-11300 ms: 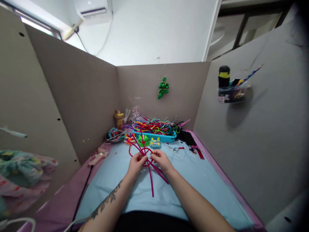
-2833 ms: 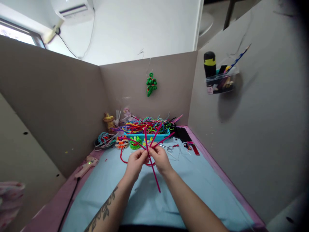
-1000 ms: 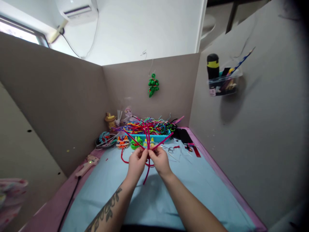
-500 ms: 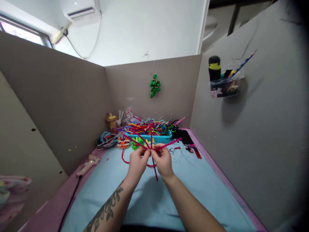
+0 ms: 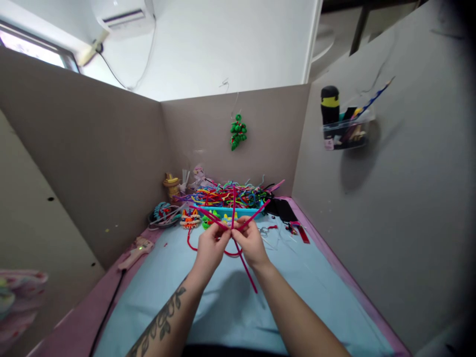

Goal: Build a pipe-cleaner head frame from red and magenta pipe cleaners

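Note:
Between my two hands, above the blue cloth, several magenta pipe cleaners point(image 5: 247, 267) cross at one point and spread out like a star. My left hand point(image 5: 211, 244) pinches them just left of the crossing, fingertips closed. From the other side, my right hand point(image 5: 251, 243) grips them with thumb and fingers, close against the left fingertips. One stem points down toward me; others fan up, left and right. The crossing itself is partly hidden by my fingertips. Behind my hands, a red pipe cleaner point(image 5: 190, 244) curves across the cloth.
A blue tray point(image 5: 211, 210) heaped with colourful pipe cleaners stands at the back. Before it sit an orange-and-white figure point(image 5: 190, 219) and a green figure point(image 5: 210, 220). A pink glue gun point(image 5: 136, 252) lies left, scissors point(image 5: 264, 231) right. A bin point(image 5: 344, 135) hangs on the right panel.
The lower stem has swung right and reaches further toward me. The right-hand stem now points more steeply upward. Both hands stay almost in place, still pinching.

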The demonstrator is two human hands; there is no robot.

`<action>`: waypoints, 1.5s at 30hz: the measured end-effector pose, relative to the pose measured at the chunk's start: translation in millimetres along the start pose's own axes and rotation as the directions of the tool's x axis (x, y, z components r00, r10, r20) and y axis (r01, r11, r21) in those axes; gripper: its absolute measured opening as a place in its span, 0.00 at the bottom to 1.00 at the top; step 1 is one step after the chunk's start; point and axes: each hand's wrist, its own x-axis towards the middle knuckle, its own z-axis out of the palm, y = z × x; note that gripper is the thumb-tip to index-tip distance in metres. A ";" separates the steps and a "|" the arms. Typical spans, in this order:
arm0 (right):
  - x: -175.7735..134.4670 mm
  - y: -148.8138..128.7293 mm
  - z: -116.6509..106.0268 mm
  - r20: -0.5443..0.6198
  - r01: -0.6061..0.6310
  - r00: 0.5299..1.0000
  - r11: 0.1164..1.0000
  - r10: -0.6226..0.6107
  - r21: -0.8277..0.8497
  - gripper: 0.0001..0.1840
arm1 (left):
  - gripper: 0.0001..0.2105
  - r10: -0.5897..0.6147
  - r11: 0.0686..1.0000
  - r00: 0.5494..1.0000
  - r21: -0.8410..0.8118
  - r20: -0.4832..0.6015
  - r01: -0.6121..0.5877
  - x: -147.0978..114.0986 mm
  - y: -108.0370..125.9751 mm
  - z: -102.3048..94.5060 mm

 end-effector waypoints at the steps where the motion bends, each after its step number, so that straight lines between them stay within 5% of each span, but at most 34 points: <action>1: 0.5 -0.5 -0.2 0.007 -0.025 1.000 1.000 0.025 0.011 0.17 | 0.06 0.015 1.000 1.000 0.011 0.015 -0.015 -0.2 0.4 -0.7; 7: 0.4 -1.6 2.4 0.029 -0.121 0.993 0.987 0.119 0.107 0.17 | 0.05 0.061 0.996 0.997 0.059 0.047 -0.064 -1.1 -1.8 -0.1; 17: 0.0 8.1 2.4 -0.071 -0.025 0.997 0.998 0.029 0.065 0.11 | 0.05 -0.043 0.997 0.999 0.069 -0.027 0.045 -3.1 0.3 3.9; 26: -2.6 5.9 5.1 -0.091 0.027 0.995 0.997 -0.034 -0.075 0.12 | 0.14 -0.330 0.870 0.944 -0.396 -0.029 0.292 -1.8 -8.1 11.8; 36: -1.9 11.3 0.8 0.077 -0.013 0.997 0.991 0.023 -0.131 0.09 | 0.13 -0.314 0.856 0.948 -0.447 -0.051 0.260 0.9 -15.3 7.7; 45: 0.0 11.2 0.2 -0.022 -0.173 0.985 0.985 0.172 -0.025 0.10 | 0.11 -0.295 0.888 0.955 -0.377 -0.031 0.263 1.1 -16.0 8.8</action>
